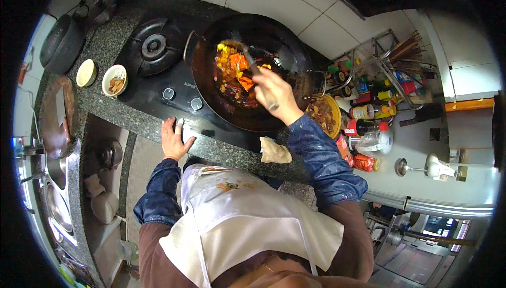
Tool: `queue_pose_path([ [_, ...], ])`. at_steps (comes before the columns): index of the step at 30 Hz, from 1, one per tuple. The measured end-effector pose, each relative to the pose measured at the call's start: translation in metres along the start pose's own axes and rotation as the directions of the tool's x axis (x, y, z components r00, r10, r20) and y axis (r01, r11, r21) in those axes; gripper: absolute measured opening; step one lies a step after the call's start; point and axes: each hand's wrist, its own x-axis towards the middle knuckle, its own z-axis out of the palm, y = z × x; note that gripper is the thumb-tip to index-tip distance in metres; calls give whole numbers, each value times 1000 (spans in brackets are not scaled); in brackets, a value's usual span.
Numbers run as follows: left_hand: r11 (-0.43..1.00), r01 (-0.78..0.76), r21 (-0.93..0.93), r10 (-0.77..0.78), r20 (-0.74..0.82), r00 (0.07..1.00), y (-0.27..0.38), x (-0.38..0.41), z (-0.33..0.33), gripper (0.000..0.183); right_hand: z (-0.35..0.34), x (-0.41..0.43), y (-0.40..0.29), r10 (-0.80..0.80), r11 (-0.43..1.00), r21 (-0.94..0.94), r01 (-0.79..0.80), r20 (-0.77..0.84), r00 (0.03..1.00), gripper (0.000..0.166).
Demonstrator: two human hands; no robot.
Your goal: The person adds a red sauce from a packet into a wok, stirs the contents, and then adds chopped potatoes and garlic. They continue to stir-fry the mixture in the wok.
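My right hand (278,94) grips the handle of a wok spatula (253,60), whose head lies among the food at the far left of a large dark wok (233,114). Glossy orange-red chunks (238,62), yellow bits (226,50) and dark reddish pieces sit in oil or sauce there. My left hand (174,139) rests with fingers apart on the front edge of the black gas stove (150,90) and the granite counter. One of its fingers has a white covering. A folded beige cloth (274,150) lies at the counter edge below the wok.
Left of the wok are a bare burner (153,46), two small bowls (114,80), a dark pot (61,44) and a cleaver (61,108) on a round chopping board (51,129). At right are a yellow plate of food (334,110) and crowded sauce bottles (363,112).
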Motion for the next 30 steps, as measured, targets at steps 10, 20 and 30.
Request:
queue_pose_path([
  [10, 998, -22, -56, 24, 41, 999, -7, -1, 3, 63, -46, -40, -71, 202, 978, -143, -151, 476, 856, 26],
  [20, 997, -45, -56, 49, 64, 997, -9, -3, 4, 53, -98, -59, -141, 155, 947, -320, -14, 421, 894, 32],
  [30, 994, -83, -69, 89, 85, 992, -11, -1, 3, 51, -49, -75, -127, 239, 940, -329, -93, 437, 867, 32],
])
